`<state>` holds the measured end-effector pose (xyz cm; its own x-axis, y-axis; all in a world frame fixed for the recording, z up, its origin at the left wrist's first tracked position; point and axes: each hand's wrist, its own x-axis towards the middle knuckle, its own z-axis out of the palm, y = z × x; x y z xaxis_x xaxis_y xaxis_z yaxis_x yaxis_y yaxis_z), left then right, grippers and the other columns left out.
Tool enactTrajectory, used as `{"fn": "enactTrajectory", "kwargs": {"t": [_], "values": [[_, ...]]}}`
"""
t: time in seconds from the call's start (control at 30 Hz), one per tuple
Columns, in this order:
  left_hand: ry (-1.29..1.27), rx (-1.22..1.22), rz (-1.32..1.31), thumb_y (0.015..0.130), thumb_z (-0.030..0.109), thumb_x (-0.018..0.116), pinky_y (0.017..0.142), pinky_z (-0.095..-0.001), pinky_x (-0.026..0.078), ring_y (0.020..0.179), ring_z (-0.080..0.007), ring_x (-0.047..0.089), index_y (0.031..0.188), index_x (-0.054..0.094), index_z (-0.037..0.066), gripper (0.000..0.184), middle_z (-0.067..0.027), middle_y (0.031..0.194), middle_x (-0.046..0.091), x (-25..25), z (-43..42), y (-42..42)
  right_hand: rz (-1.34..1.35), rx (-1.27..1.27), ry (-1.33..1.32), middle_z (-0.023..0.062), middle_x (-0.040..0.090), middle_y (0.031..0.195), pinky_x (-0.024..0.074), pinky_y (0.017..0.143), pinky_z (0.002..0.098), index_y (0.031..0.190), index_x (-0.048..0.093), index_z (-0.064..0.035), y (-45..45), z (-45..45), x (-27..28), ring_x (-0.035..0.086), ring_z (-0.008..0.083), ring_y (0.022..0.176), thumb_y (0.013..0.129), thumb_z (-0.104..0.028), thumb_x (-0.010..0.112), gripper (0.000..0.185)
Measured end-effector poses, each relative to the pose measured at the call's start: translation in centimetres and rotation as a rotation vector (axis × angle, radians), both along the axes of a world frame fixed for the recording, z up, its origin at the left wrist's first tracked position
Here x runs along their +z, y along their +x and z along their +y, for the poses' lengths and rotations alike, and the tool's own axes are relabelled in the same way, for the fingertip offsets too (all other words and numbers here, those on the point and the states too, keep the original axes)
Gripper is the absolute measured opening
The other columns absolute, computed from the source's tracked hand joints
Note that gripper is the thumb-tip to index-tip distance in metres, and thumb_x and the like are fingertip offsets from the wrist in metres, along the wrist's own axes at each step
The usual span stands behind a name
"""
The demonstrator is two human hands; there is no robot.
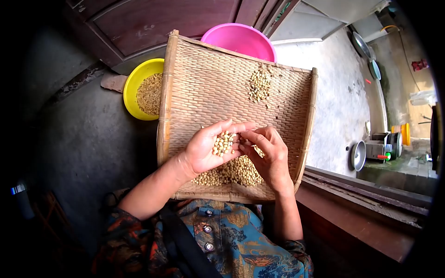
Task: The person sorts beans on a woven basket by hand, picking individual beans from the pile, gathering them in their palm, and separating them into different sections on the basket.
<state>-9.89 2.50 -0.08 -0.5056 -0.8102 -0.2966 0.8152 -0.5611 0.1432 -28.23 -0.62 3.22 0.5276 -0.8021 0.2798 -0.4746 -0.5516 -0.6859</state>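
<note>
My left hand [208,146] is palm up and cupped, with a small heap of pale yellow soybeans [223,142] in it. Over its fingertips, my right hand [268,150] is curled with thumb and fingers pinched together; a few beans show inside its curl. What lies right at the pinch is too small to make out. Both hands are above a woven bamboo winnowing tray [208,83] on my lap. A larger bean pile [232,172] lies at the tray's near edge, partly hidden by my hands. Toward the far right of the tray sits a smaller, darker pile [259,85].
Left of the tray stands a yellow basin [132,90] with brownish grains inside, beside a brick [113,82]. Behind the tray is a pink basin [238,37]. A wooden door [162,23] is at the back. To the right, a doorsill [361,194] and a metal bowl [358,155].
</note>
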Motion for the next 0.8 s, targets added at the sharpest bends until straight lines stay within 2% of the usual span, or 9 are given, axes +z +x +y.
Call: {"fn": "enactTrajectory", "kwargs": {"t": [0.3, 0.43, 0.47, 0.5, 0.57, 0.6, 0.7, 0.77, 0.8], "values": [[-0.012, -0.037, -0.019, 0.104, 0.033, 0.033, 0.103, -0.0372, 0.042, 0.116, -0.0193, 0.055, 0.14, 0.042, -0.007, 0.054, -0.0128, 0.135, 0.054, -0.8, -0.1, -0.1, 0.159, 0.094, -0.173, 0.0069, 0.063, 0.085, 0.0528, 0.066, 0.0346, 0.097, 0.066, -0.0079, 0.2, 0.1, 0.2, 0.062, 0.0249, 0.077, 0.079, -0.01, 0.074, 0.019], [0.044, -0.017, -0.012, 0.105, 0.033, 0.032, 0.11, -0.0411, 0.038, 0.123, -0.0238, 0.052, 0.14, 0.04, -0.008, 0.055, -0.0164, 0.136, 0.053, -0.3, -0.2, -0.2, 0.015, 0.077, -0.037, 0.0089, 0.063, 0.086, 0.0524, 0.065, 0.0352, 0.096, 0.064, -0.0062, 0.1, -0.3, 0.5, 0.063, 0.027, 0.076, 0.078, -0.002, 0.073, 0.02], [0.072, -0.01, -0.011, 0.105, 0.033, 0.031, 0.112, -0.0425, 0.036, 0.125, -0.0257, 0.051, 0.14, 0.04, -0.009, 0.055, -0.0179, 0.137, 0.052, 0.1, -0.3, -0.2, -0.102, 0.013, 0.114, 0.0089, 0.064, 0.087, 0.0517, 0.064, 0.0331, 0.094, 0.064, -0.0048, 0.0, -0.1, 0.4, 0.063, 0.0226, 0.072, 0.081, 0.001, 0.072, 0.017], [0.045, -0.006, 0.023, 0.105, 0.032, 0.031, 0.114, -0.0438, 0.034, 0.127, -0.0278, 0.05, 0.141, 0.039, -0.009, 0.055, -0.0194, 0.138, 0.051, 0.0, -0.3, -0.1, -0.212, -0.047, 0.254, 0.0061, 0.065, 0.087, 0.0493, 0.061, 0.027, 0.096, 0.061, -0.0038, -0.2, 0.2, 0.2, 0.061, 0.0136, 0.069, 0.089, 0.001, 0.066, 0.01], [-0.009, -0.002, 0.09, 0.105, 0.032, 0.031, 0.117, -0.0464, 0.031, 0.131, -0.0319, 0.047, 0.142, 0.037, -0.009, 0.056, -0.0226, 0.14, 0.048, -0.3, -0.3, 0.0, -0.627, -0.11, 0.757, 0.0026, 0.064, 0.09, 0.0459, 0.059, 0.021, 0.101, 0.058, -0.0033, -0.3, 0.5, 0.7, 0.057, 0.0069, 0.07, 0.095, -0.002, 0.06, 0.006], [0.056, 0.013, 0.05, 0.105, 0.032, 0.031, 0.118, -0.048, 0.028, 0.133, -0.0349, 0.044, 0.142, 0.035, -0.009, 0.056, -0.0252, 0.141, 0.045, 0.4, -0.4, 0.0, -0.759, -0.067, 0.868, 0.0009, 0.063, 0.093, 0.044, 0.059, 0.0187, 0.104, 0.055, -0.0031, -0.2, 0.2, 1.1, 0.055, 0.0046, 0.072, 0.099, -0.003, 0.055, 0.006], [0.027, 0.002, 0.085, 0.105, 0.032, 0.031, 0.118, -0.0479, 0.029, 0.132, -0.0337, 0.045, 0.142, 0.036, -0.009, 0.056, -0.0239, 0.141, 0.046, -0.1, -0.3, 0.1, -0.722, -0.057, 1.06, 0.0008, 0.062, 0.094, 0.0455, 0.06, 0.0201, 0.106, 0.054, -0.0028, -1.2, 0.0, 1.2, 0.055, 0.0053, 0.073, 0.099, -0.004, 0.054, 0.007], [0.007, -0.003, 0.091, 0.105, 0.032, 0.031, 0.116, -0.0461, 0.032, 0.13, -0.031, 0.047, 0.142, 0.037, -0.009, 0.055, -0.0219, 0.141, 0.048, -0.4, -0.2, 0.2, -0.303, -0.118, 0.569, 0.0033, 0.064, 0.088, 0.0501, 0.064, 0.025, 0.106, 0.06, -0.003, -0.2, 0.6, 0.6, 0.06, 0.0101, 0.075, 0.096, -0.006, 0.061, 0.011], [-0.004, -0.005, 0.093, 0.105, 0.032, 0.031, 0.115, -0.0452, 0.033, 0.128, -0.0297, 0.048, 0.141, 0.038, -0.008, 0.055, -0.0209, 0.14, 0.048, -0.4, -0.2, 0.2, -0.195, -0.101, 0.428, 0.0053, 0.065, 0.087, 0.0512, 0.063, 0.0266, 0.105, 0.062, -0.0038, 0.2, 0.7, 0.7, 0.063, 0.013, 0.074, 0.093, -0.005, 0.064, 0.013]]}}
